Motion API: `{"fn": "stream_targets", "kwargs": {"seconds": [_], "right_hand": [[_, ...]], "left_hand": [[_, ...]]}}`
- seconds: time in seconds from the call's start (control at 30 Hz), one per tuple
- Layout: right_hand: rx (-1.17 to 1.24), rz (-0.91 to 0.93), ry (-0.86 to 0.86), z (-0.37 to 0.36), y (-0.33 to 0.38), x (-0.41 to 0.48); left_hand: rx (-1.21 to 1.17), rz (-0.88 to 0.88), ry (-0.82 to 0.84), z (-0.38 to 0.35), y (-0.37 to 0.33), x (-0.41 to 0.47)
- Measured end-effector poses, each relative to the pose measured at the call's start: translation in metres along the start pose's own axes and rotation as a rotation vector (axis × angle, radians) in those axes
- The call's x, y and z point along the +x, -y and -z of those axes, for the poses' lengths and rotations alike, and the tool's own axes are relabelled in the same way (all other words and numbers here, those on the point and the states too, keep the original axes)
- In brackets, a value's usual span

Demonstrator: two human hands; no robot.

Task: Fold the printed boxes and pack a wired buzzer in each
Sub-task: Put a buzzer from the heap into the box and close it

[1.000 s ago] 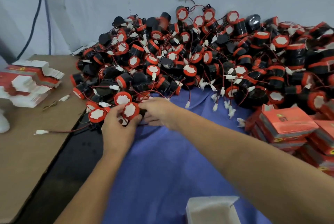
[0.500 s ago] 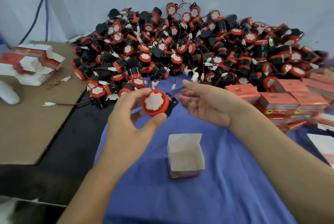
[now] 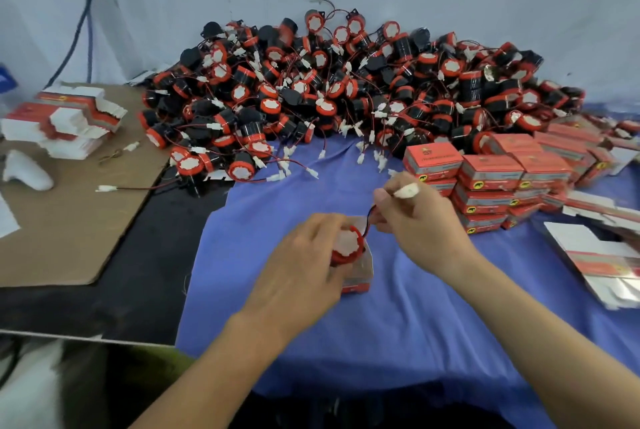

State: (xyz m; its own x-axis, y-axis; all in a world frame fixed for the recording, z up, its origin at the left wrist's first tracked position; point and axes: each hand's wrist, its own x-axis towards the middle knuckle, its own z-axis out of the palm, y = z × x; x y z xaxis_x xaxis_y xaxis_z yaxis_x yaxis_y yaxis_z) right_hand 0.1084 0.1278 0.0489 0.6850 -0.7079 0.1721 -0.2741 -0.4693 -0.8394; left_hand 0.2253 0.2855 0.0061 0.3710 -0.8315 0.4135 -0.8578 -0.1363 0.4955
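Note:
My left hand (image 3: pixel 304 266) grips a red-rimmed black buzzer (image 3: pixel 347 244) with a white face and holds it at the mouth of a small open red-and-white box (image 3: pixel 360 281) on the blue cloth. My right hand (image 3: pixel 419 221), just right of the box, pinches the buzzer's wire with its white connector (image 3: pixel 408 190) sticking out above the fingers. The wire runs from those fingers down to the buzzer. Most of the box is hidden behind my left hand.
A big heap of wired buzzers (image 3: pixel 346 96) fills the back. Closed red boxes (image 3: pixel 491 183) are stacked at the right. Flat box blanks lie at the far right (image 3: pixel 602 255) and in a stack on the cardboard sheet at the left (image 3: pixel 69 120).
The buzzer has come down from mid-air to the open box. My right hand, open before, now pinches the wire and connector. The view has tilted down.

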Motion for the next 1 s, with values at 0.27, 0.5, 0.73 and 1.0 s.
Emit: {"fn": "stream_targets", "kwargs": {"seconds": [0.27, 0.5, 0.73, 1.0], "right_hand": [[-0.473, 0.117, 0.107, -0.027, -0.013, -0.011], [-0.576, 0.131, 0.127, -0.047, 0.003, -0.011], [-0.568, 0.156, 0.158, -0.072, 0.001, -0.010], [-0.602, 0.234, 0.279, -0.080, -0.017, -0.019]], "left_hand": [[0.330, -0.064, 0.080, -0.033, 0.012, -0.015], [0.407, 0.009, -0.005, -0.049, 0.014, -0.026], [0.259, 0.047, -0.038, -0.061, 0.017, -0.030], [-0.472, 0.315, -0.128, -0.061, 0.029, -0.036]]}}
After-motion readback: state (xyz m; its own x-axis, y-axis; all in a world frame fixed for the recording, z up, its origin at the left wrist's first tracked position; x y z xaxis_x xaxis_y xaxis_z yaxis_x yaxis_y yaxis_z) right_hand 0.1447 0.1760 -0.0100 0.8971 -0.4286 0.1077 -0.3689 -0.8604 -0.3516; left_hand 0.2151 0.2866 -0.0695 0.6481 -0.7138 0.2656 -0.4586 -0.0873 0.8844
